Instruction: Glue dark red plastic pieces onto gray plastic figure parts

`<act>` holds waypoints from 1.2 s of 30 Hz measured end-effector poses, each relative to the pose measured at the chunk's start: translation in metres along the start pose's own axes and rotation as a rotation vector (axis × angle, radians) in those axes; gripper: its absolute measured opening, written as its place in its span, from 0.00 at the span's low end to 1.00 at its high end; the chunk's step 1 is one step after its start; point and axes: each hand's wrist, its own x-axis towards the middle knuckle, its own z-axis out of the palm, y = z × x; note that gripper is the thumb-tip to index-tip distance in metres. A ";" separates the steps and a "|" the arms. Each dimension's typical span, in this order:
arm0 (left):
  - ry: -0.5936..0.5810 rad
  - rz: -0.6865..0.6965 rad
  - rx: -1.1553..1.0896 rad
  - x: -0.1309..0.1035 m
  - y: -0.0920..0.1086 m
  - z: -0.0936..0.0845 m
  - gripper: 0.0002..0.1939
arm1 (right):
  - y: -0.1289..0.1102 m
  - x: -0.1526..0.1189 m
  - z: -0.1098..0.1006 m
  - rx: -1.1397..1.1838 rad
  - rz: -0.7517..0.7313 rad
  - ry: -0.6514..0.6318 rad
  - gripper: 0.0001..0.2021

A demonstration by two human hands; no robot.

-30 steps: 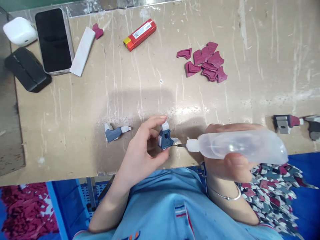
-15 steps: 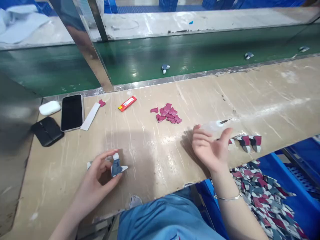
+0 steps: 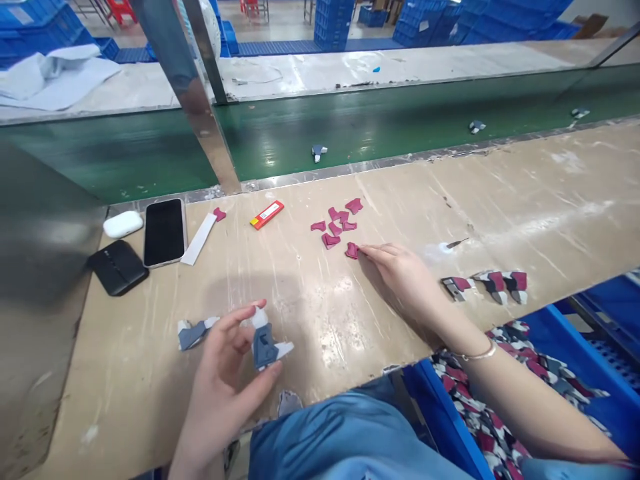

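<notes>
My left hand [image 3: 233, 373] holds a blue-grey and white moulded piece [image 3: 263, 347] upright between thumb and fingers, just above the table. Beside it on the left lies a similar blue-grey and white piece [image 3: 193, 333], partly behind my fingers. My right hand [image 3: 400, 270] reaches in from the right, fingers together, its fingertips closed at the edge of a small maroon piece [image 3: 352, 251] on the table. Several more loose maroon pieces [image 3: 335, 228] are scattered just beyond. To the right of that hand lies a translucent bottle with a thin dark tip [image 3: 454, 245].
Three pieces with maroon inlays [image 3: 494, 285] sit near the front edge. Below is a blue crate [image 3: 453, 417] of such pieces. A phone [image 3: 165, 232], black case [image 3: 119, 267], white case [image 3: 123, 224] and red-yellow packet [image 3: 267, 215] lie left. A green belt [image 3: 400, 120] carries pieces behind.
My right hand has moved left from beside the bottle to the maroon pieces and closed at one. The maroon pile is more spread out. My left hand still holds its piece.
</notes>
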 end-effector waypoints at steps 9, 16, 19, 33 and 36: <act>-0.173 -0.045 0.067 0.000 -0.019 0.050 0.31 | -0.099 -0.049 -0.019 0.475 -0.429 0.085 0.20; -0.143 -0.044 0.039 -0.004 -0.017 0.055 0.33 | -0.113 -0.052 -0.019 0.389 -0.576 0.169 0.16; -0.133 -0.039 0.056 -0.004 -0.016 0.054 0.32 | -0.114 -0.052 -0.021 0.358 -0.598 0.174 0.15; -0.120 -0.020 -0.065 -0.007 -0.021 0.056 0.28 | -0.113 -0.044 0.008 0.620 -0.530 0.126 0.12; -0.161 -0.047 -0.211 -0.007 -0.021 0.052 0.27 | -0.115 -0.043 0.006 0.651 -0.527 0.101 0.12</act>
